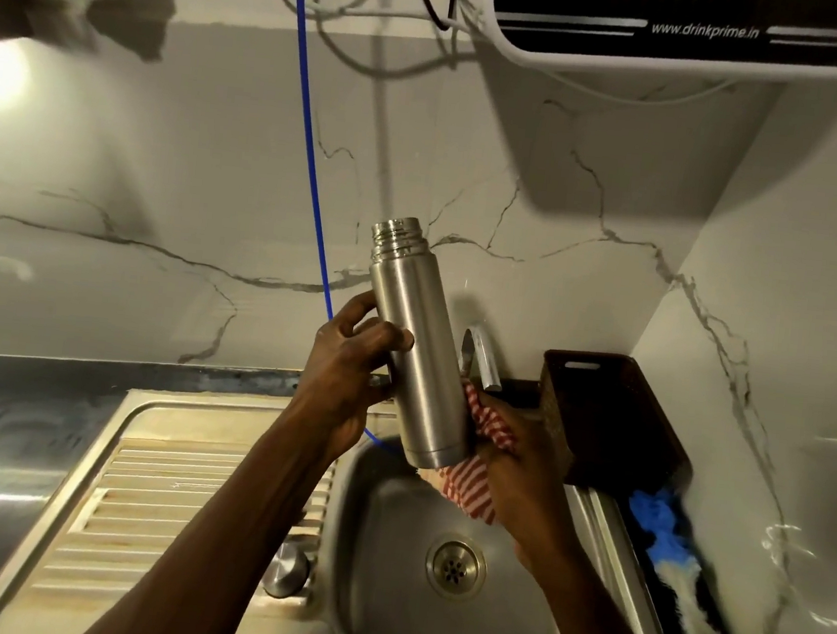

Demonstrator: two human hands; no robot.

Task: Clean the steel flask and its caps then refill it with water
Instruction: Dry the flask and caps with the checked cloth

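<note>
An uncapped steel flask point(415, 352) is held nearly upright above the sink basin point(382, 545), its threaded mouth at the top. My left hand point(348, 376) grips its middle from the left. My right hand point(515, 461) holds a red-and-white striped cloth point(474, 482) against the flask's lower right side and base. A steel cap point(285, 569) rests on the drainboard edge beside the basin, partly hidden behind my left forearm.
A tap point(479, 356) stands behind the flask. A dark brown basket point(607, 419) sits at the right of the sink, with a blue and white duster point(667, 539) below it. A blue tube point(305, 150) hangs down the marble wall. A water purifier point(694, 31) is mounted overhead.
</note>
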